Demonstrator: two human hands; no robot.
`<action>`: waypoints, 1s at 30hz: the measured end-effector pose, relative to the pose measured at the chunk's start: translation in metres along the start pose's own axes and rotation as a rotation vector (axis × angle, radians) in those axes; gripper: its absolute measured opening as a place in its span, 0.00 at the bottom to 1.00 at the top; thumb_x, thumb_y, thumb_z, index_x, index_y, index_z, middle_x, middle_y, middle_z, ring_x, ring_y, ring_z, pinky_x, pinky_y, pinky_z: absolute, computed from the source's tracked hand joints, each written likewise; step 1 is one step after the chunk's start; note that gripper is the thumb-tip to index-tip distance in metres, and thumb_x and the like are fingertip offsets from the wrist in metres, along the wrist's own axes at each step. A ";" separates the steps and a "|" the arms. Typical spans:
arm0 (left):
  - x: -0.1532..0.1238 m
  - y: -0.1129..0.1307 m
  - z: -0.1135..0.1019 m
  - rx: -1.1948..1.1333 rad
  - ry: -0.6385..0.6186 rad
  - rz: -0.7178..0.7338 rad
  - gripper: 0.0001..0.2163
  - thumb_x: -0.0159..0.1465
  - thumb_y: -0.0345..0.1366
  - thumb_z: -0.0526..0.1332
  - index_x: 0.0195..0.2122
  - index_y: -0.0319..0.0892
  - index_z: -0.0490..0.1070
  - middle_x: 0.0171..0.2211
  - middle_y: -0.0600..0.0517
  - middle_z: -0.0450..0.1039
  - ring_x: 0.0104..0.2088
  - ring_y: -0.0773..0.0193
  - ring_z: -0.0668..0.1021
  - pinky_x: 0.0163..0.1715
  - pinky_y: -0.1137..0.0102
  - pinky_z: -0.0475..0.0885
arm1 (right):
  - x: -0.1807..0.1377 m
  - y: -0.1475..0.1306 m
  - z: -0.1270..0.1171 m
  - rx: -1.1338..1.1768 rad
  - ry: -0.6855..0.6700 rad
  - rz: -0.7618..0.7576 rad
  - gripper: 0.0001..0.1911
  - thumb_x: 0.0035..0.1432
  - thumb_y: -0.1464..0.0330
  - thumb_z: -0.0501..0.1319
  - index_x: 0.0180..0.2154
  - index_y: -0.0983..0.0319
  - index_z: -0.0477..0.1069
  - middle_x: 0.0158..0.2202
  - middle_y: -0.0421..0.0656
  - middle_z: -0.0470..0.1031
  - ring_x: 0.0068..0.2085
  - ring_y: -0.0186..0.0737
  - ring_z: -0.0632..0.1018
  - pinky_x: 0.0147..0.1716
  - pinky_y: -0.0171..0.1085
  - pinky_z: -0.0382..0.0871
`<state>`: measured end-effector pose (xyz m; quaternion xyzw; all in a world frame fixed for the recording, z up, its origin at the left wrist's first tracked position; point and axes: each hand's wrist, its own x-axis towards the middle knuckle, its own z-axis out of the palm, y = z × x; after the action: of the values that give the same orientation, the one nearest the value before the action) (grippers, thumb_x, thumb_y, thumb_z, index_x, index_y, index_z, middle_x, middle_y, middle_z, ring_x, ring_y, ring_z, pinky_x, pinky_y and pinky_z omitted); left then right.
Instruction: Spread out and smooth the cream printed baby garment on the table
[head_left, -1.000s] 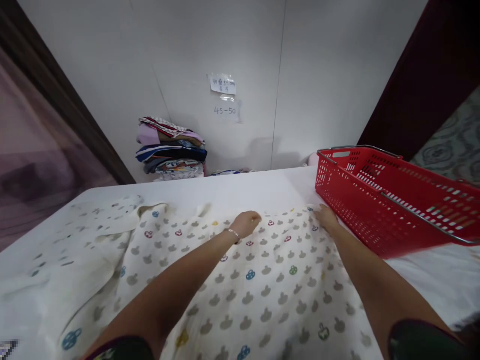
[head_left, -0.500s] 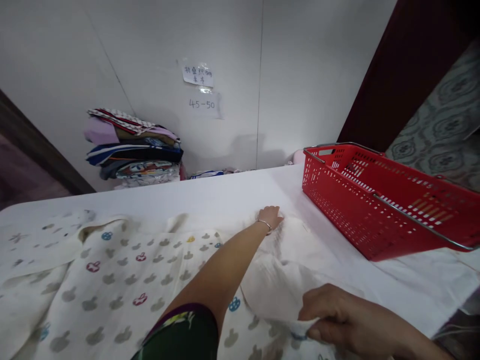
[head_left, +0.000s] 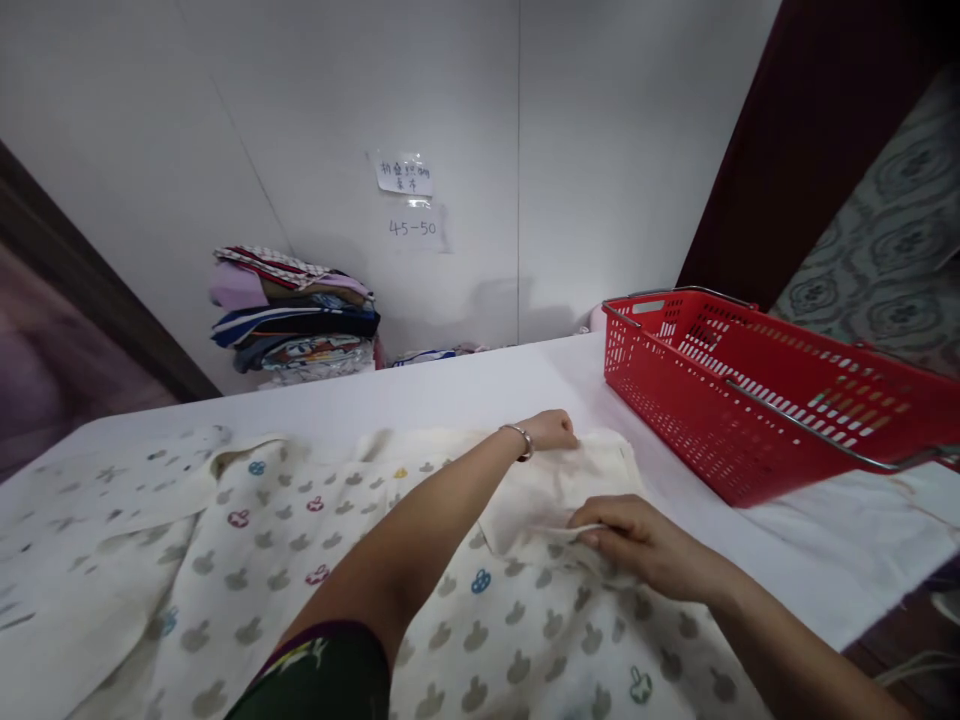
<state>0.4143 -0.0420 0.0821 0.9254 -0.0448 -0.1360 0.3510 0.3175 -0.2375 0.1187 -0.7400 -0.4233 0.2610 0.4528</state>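
On the table, the folded flap of the printed cloth is pinched by the right hand; its far edge is pressed by the closed left hand, beside the red basket.

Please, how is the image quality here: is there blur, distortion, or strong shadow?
Head view: wide-angle bending curves the table edge and tilts the red basket; light is soft and even, with faint shadows on the wall; the nearest left sleeve is slightly blurred.

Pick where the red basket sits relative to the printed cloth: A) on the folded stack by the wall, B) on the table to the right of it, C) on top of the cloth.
B: the basket stands on the table, right of the cloth and apart from it.
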 end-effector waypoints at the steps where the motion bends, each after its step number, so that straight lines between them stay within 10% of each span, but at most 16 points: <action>1: -0.009 0.002 -0.002 -0.113 -0.009 0.025 0.12 0.51 0.41 0.64 0.34 0.41 0.70 0.30 0.53 0.73 0.30 0.65 0.74 0.29 0.73 0.67 | -0.005 -0.006 0.002 0.004 0.001 -0.032 0.15 0.62 0.59 0.52 0.38 0.60 0.73 0.35 0.41 0.74 0.35 0.35 0.72 0.35 0.32 0.65; 8: -0.069 0.007 0.014 -0.529 0.068 0.106 0.13 0.54 0.31 0.62 0.41 0.37 0.68 0.28 0.53 0.70 0.27 0.71 0.72 0.32 0.73 0.68 | -0.011 -0.005 0.015 -0.034 0.437 0.047 0.15 0.62 0.58 0.51 0.35 0.61 0.69 0.29 0.39 0.69 0.31 0.34 0.68 0.30 0.31 0.61; 15: -0.097 -0.010 0.032 0.068 0.162 0.123 0.15 0.56 0.35 0.62 0.45 0.42 0.72 0.47 0.49 0.72 0.46 0.60 0.73 0.47 0.68 0.67 | -0.045 -0.014 0.085 -0.113 0.047 -0.081 0.11 0.63 0.65 0.49 0.36 0.60 0.69 0.32 0.39 0.72 0.34 0.34 0.70 0.35 0.32 0.62; 24: -0.110 -0.036 0.070 0.324 -0.062 0.381 0.28 0.47 0.46 0.69 0.50 0.46 0.69 0.56 0.47 0.64 0.57 0.53 0.65 0.56 0.62 0.58 | -0.057 -0.001 0.105 -0.067 0.063 0.012 0.10 0.62 0.64 0.54 0.33 0.61 0.69 0.28 0.38 0.71 0.30 0.32 0.70 0.30 0.31 0.60; 30: -0.108 -0.022 0.064 0.023 0.083 0.363 0.10 0.62 0.39 0.55 0.32 0.41 0.74 0.32 0.52 0.74 0.37 0.64 0.74 0.40 0.71 0.66 | -0.047 0.007 0.093 -0.107 0.212 -0.091 0.10 0.63 0.65 0.52 0.35 0.59 0.71 0.30 0.39 0.73 0.32 0.34 0.72 0.33 0.32 0.63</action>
<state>0.2924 -0.0473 0.0453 0.9109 -0.1979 -0.0317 0.3606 0.2247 -0.2380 0.0709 -0.7666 -0.4196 0.1372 0.4662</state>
